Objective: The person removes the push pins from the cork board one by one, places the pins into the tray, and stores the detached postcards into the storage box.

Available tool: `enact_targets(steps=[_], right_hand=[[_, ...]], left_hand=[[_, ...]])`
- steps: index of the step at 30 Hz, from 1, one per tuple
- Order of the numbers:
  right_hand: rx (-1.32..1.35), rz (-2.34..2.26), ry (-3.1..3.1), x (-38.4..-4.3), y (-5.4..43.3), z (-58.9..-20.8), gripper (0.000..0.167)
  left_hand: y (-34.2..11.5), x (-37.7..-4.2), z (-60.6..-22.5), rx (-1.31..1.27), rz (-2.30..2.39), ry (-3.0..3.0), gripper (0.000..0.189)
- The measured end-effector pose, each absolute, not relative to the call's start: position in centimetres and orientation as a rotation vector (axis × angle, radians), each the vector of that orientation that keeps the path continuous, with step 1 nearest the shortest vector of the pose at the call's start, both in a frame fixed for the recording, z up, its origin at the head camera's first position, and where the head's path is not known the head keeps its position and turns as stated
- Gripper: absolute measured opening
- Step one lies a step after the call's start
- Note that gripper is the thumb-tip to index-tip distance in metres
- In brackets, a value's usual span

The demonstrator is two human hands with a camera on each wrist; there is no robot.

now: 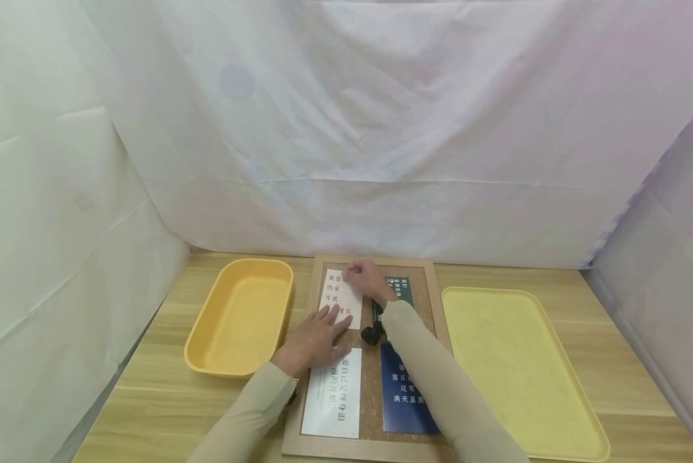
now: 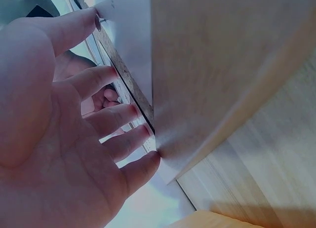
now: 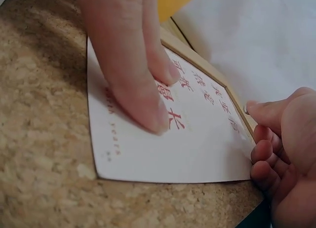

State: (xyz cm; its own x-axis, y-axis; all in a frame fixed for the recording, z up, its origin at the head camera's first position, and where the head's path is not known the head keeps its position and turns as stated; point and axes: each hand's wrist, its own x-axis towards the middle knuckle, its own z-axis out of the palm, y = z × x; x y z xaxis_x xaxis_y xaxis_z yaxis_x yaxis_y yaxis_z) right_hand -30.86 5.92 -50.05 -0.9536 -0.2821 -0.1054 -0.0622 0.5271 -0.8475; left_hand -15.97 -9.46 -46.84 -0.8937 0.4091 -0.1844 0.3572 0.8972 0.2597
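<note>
A white card with red characters (image 1: 353, 301) lies at the upper left of a wood-framed corkboard (image 1: 371, 392). My left hand (image 1: 313, 341) rests on the card's lower part, its fingers spread and fingertips pressing down. At the card's upper right corner is my right hand (image 1: 369, 281). In the right wrist view its thumb and curled fingers (image 3: 262, 151) touch the card's edge; whether something small sits between them is hidden. Below my left hand lies a white card with grey characters (image 1: 332, 411). A dark green card (image 1: 404, 290) is partly covered by my right hand and wrist.
A dark blue card (image 1: 401, 415) lies at the board's lower right, partly under my right forearm. Left of the board stands a deep yellow tray (image 1: 239, 321); a flat, pale yellow tray (image 1: 514, 360) lies to its right. White cloth (image 1: 381, 128) hangs behind and at the sides.
</note>
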Motion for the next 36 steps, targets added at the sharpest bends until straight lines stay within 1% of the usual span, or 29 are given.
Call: enact_targets(steps=[8,23,36], right_hand=[[-0.344,-1.424,2.542,-30.9,6.1,-49.9,0.016],[-0.379,-1.429,2.553,-30.5,6.8,-49.1,0.014],[-0.429,-1.357,2.582,-30.3,7.7,-48.4,0.015]], left_hand=[[-9.3,-16.0,-46.8,0.564,0.319,2.820,0.059],[-9.2,-16.4,-47.2,0.617,0.303,2.840,0.057],[-9.5,-16.9,-47.1,0.609,0.296,2.828,0.059]])
